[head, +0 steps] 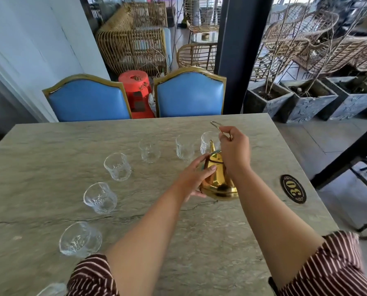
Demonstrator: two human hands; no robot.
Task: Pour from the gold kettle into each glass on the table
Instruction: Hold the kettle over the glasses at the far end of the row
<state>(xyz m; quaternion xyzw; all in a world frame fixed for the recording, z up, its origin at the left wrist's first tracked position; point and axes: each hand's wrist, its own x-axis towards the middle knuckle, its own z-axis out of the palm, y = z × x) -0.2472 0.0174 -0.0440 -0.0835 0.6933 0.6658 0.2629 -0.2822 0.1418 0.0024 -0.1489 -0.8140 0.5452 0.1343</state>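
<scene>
The gold kettle [217, 184] is tilted, its spout pointing away toward the farthest right glass [207, 140]. My right hand [234, 151] grips its thin wire handle from above. My left hand [196, 175] holds the kettle's left side, fingers curled round the body near the lid. Several clear glasses stand in a curved row on the stone table [50, 137]: glass [185, 148], glass [149, 151], glass [117, 166], glass [100, 197], glass [80, 239]. Another glass rim [52, 289] shows at the bottom edge.
A black oval number plate "30" [293, 189] lies on the table's right side. Two blue chairs [88, 99] [190, 94] stand at the far edge, a red stool [136, 90] between them. Planters [270, 99] sit right of a dark pillar [238, 52].
</scene>
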